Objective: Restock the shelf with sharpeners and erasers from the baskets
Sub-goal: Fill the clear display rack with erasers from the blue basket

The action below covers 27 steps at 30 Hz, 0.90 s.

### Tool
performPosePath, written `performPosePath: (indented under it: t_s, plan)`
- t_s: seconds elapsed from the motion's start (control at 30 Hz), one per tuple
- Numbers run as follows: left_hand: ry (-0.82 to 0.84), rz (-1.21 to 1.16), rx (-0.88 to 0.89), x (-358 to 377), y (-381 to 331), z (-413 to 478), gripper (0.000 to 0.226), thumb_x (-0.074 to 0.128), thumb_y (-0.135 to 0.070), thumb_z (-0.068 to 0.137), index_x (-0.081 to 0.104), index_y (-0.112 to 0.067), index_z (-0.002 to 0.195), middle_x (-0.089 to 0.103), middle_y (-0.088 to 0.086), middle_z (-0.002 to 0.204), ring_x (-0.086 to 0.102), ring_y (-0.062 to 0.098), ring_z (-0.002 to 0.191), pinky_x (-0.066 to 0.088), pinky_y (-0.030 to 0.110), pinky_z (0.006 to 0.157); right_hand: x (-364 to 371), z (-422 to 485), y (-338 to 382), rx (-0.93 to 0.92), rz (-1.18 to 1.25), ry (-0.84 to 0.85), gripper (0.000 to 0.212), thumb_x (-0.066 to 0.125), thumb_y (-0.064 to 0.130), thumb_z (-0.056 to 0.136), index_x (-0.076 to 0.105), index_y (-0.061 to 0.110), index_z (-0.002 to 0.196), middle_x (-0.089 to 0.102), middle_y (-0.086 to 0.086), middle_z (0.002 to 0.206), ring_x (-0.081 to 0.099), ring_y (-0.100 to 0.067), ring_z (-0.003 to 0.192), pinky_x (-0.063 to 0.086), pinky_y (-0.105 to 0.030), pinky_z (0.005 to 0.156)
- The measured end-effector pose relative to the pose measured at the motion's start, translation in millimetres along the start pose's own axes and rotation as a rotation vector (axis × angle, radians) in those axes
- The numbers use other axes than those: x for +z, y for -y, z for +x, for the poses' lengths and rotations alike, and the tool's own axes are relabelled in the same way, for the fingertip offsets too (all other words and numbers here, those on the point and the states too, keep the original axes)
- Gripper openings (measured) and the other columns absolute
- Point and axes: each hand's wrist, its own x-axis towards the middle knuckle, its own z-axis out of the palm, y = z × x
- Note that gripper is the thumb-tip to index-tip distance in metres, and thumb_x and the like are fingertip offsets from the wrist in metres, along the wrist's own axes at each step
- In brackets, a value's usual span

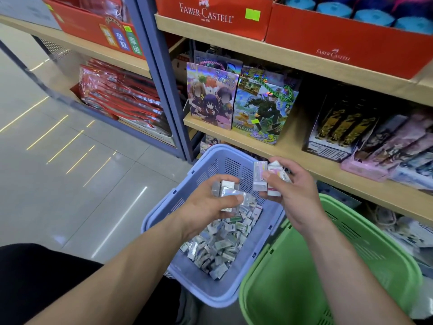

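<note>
A blue basket (208, 160) stands on the floor below the shelves, its bottom covered with several small wrapped erasers (222, 242). Above it, my left hand (206, 205) grips a bunch of these small packs (226, 190). My right hand (295, 193) holds a few taller white packs (261, 175) upright between thumb and fingers, close to the wooden shelf (304, 158). A green basket (351, 266) stands to the right of the blue one; its inside shows nothing.
The shelf beside my right hand carries anime gift bags (234, 102), a dark box (339, 127) and pink pencil cases (386, 156). Red Faber-Castell boxes (210, 15) sit on the shelf above. Tiled floor (70, 160) lies to the left.
</note>
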Motion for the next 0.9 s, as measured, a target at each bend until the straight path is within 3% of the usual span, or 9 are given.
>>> performPosePath:
  t_s: [0.13,0.2,0.27,0.37,0.43,0.5,0.67,0.77,0.9]
  plan:
    - [0.007,-0.007,0.006,2.0,-0.6,2.5,0.040,0.077,-0.008,0.088,0.063,-0.018,0.123,0.071,0.006,0.102,0.070,0.019,0.083,0.057,0.032,0.077,5.2,-6.0,-2.2,-0.002,-0.148,0.143,0.037,0.080,0.008,0.083,0.070,0.022,0.116,0.070,0.000,0.112,0.075,-0.021,0.077,0.063,-0.039,0.066]
    - [-0.022,-0.014,0.016,3.3,-1.3,2.3,0.039,0.077,-0.010,0.089,0.062,-0.019,0.124,0.075,-0.002,0.095,0.070,0.014,0.081,0.056,0.029,0.069,6.9,-8.2,-10.9,0.023,-0.174,0.171,0.039,0.082,0.012,0.082,0.071,0.029,0.115,0.062,0.015,0.121,0.074,-0.015,0.092,0.063,-0.040,0.071]
    - [-0.055,-0.054,0.030,3.1,0.7,3.2,0.040,0.077,-0.010,0.089,0.061,-0.020,0.125,0.076,0.004,0.101,0.071,0.019,0.083,0.060,0.038,0.071,9.6,-10.9,-18.9,0.028,-0.185,0.159,0.038,0.085,0.019,0.081,0.073,0.039,0.110,0.062,0.023,0.120,0.069,-0.016,0.108,0.062,-0.044,0.082]
    - [-0.117,-0.125,0.042,4.4,2.9,4.0,0.040,0.076,-0.009,0.089,0.060,-0.019,0.125,0.076,0.014,0.108,0.074,0.028,0.090,0.061,0.053,0.085,14.3,-14.1,-33.5,0.048,-0.140,0.106,0.037,0.086,0.026,0.080,0.072,0.038,0.112,0.068,0.005,0.125,0.066,-0.027,0.114,0.061,-0.048,0.084]
    - [-0.150,-0.140,0.047,5.9,5.3,5.7,0.038,0.077,-0.012,0.089,0.061,-0.018,0.123,0.077,0.010,0.105,0.075,0.027,0.089,0.062,0.047,0.078,19.6,-17.9,-39.2,0.072,-0.087,0.057,0.036,0.086,0.025,0.080,0.073,0.037,0.112,0.066,0.001,0.127,0.063,-0.032,0.119,0.062,-0.046,0.080]
    - [-0.165,-0.140,0.051,7.6,7.8,6.8,0.037,0.078,-0.015,0.089,0.063,-0.018,0.122,0.076,0.012,0.109,0.076,0.029,0.091,0.061,0.039,0.070,23.9,-21.3,-41.7,0.070,-0.117,0.046,0.041,0.087,0.037,0.074,0.072,0.042,0.112,0.066,0.009,0.124,0.060,-0.034,0.123,0.058,-0.052,0.090]
    - [-0.186,-0.171,0.042,9.8,12.0,7.9,0.042,0.079,-0.011,0.087,0.060,-0.014,0.124,0.078,0.011,0.098,0.076,0.024,0.085,0.060,0.035,0.067,33.8,-24.4,-42.7,0.083,-0.076,-0.017,0.035,0.082,0.019,0.085,0.070,0.031,0.116,0.063,0.020,0.109,0.070,-0.005,0.095,0.061,-0.046,0.088]
    - [-0.195,-0.195,0.010,8.2,12.5,9.8,0.044,0.079,-0.010,0.087,0.059,-0.012,0.126,0.078,0.010,0.095,0.076,0.025,0.084,0.060,0.036,0.067,36.1,-24.8,-45.9,0.085,-0.085,-0.024,0.037,0.084,0.023,0.083,0.069,0.034,0.115,0.071,0.011,0.109,0.072,-0.014,0.099,0.061,-0.044,0.088]
    - [-0.251,-0.156,0.006,3.1,13.9,16.1,0.044,0.081,-0.012,0.084,0.061,-0.014,0.123,0.077,0.013,0.102,0.076,0.028,0.087,0.059,0.032,0.063,29.8,-23.9,-49.4,0.111,-0.001,0.044,0.038,0.077,0.005,0.087,0.067,0.022,0.119,0.077,0.001,0.102,0.075,-0.019,0.089,0.058,-0.027,0.072]
